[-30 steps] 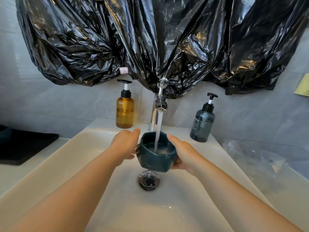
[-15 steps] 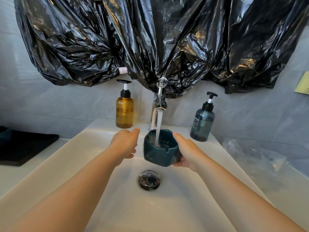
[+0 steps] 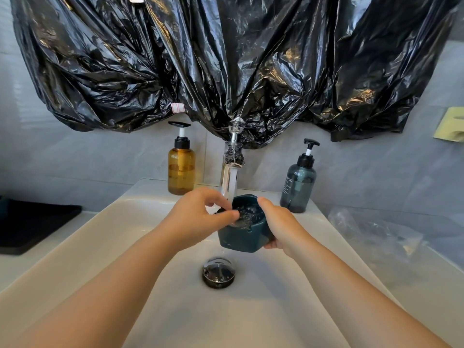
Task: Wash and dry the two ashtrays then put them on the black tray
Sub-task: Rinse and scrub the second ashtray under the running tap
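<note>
ashtray (image 3: pixel 241 237): brimful under tap (image 3: pixel 232 162) stream | right hand (image 3: pixel 278 222): gripping its side | left hand (image 3: pixel 193 219): moved from alongside onto rim, pinching it | status: likely rinse turning to rubbing

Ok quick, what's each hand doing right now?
Left hand: fingers bent at the rim of the dark teal angular ashtray; whether it grips cannot be told.
Right hand: closed, holding that ashtray.

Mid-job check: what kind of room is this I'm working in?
Most likely a bathroom: a white washbasin with a chrome tap running, an amber pump bottle and a dark pump bottle on its back ledge, grey wall tiles behind. The right hand holds the teal ashtray under the tap.
</note>
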`<state>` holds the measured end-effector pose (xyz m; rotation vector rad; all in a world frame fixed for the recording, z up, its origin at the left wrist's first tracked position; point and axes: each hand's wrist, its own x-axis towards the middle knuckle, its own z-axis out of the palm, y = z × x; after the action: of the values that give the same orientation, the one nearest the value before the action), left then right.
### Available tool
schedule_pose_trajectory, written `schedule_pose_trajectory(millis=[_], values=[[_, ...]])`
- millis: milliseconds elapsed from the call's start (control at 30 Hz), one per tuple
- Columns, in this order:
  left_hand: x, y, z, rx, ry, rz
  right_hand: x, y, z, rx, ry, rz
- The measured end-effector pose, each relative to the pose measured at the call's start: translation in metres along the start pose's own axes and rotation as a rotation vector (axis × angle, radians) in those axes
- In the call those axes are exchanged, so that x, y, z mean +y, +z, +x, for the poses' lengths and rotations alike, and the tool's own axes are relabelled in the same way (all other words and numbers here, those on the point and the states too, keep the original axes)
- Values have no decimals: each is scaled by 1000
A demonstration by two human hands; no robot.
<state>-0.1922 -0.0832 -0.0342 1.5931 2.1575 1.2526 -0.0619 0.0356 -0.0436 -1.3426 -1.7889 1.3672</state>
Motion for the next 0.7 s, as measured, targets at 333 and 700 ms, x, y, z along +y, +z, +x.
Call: schedule_pose_trajectory(millis=[333,700], values=[[2,10,-6,-344,-284,-417,1,-3,-2,-154,92,198],[5,2,-4,-271,-476,-712,15,2,7,-441,164,386]])
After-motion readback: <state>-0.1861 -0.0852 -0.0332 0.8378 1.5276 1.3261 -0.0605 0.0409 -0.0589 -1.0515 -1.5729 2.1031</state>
